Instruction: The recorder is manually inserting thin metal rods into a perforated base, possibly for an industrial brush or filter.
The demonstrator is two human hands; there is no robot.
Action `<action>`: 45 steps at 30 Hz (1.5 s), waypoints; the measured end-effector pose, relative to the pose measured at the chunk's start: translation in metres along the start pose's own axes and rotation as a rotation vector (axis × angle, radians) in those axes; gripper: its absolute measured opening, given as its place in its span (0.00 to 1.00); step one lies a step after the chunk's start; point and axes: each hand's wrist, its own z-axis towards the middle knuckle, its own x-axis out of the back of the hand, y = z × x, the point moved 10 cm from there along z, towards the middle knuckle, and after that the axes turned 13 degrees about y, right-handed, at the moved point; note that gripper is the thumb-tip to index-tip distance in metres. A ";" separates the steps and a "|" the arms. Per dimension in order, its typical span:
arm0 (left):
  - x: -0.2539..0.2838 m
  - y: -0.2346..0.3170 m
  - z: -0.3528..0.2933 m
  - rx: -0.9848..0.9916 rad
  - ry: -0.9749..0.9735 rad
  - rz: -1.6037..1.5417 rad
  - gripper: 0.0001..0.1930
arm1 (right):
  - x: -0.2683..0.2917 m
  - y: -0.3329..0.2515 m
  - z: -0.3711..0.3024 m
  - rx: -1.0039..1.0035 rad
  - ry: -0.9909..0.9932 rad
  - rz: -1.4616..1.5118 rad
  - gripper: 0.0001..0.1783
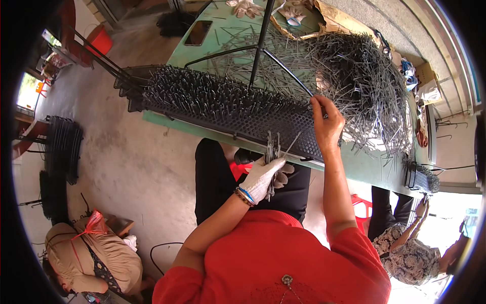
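Note:
My left hand [264, 178], in a white knit glove, is closed round a bundle of thin grey metal rods [273, 144] in front of the table edge. Just beyond it lies a long black perforated rack [268, 124]. Many short dark rods [197, 91] stand upright in its left and back holes, while bare holes show at the front and right. My bare right hand [329, 124] is over the rack's right end, thumb and fingers pinched at the lower end of a black frame bar [288, 71]. Whatever is in that pinch is too small to make out.
A large tangled heap of loose rods [369, 86] covers the green table [223, 15] beyond the rack. A phone [198, 33] and gloves [246, 8] lie farther back. One co-worker [412, 258] works at a smaller rack [424, 178] on the right; another person [96, 253] bends at lower left.

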 end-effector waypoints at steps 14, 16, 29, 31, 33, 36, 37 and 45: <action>-0.004 -0.004 0.003 -0.011 -0.041 -0.010 0.09 | -0.014 -0.018 -0.012 0.096 -0.037 -0.103 0.05; -0.002 -0.003 0.005 -0.019 -0.032 -0.012 0.09 | -0.016 -0.021 -0.012 0.101 -0.083 -0.109 0.05; -0.007 -0.002 0.005 -0.017 -0.020 0.013 0.08 | -0.024 -0.028 -0.005 0.120 -0.233 -0.079 0.06; -0.006 -0.001 0.005 -0.021 -0.024 0.004 0.08 | -0.028 -0.029 -0.005 0.129 -0.273 -0.054 0.06; -0.006 -0.001 0.006 -0.028 -0.026 -0.008 0.08 | -0.030 -0.031 -0.006 0.157 -0.299 -0.007 0.06; -0.004 -0.002 0.007 -0.031 -0.032 -0.012 0.08 | -0.032 -0.035 -0.006 0.169 -0.367 -0.010 0.06; -0.002 -0.003 0.008 -0.028 -0.027 -0.012 0.08 | -0.032 -0.034 -0.006 0.167 -0.367 -0.009 0.06; -0.004 -0.004 0.006 -0.023 -0.006 -0.020 0.07 | -0.034 -0.032 -0.009 0.237 -0.374 -0.047 0.07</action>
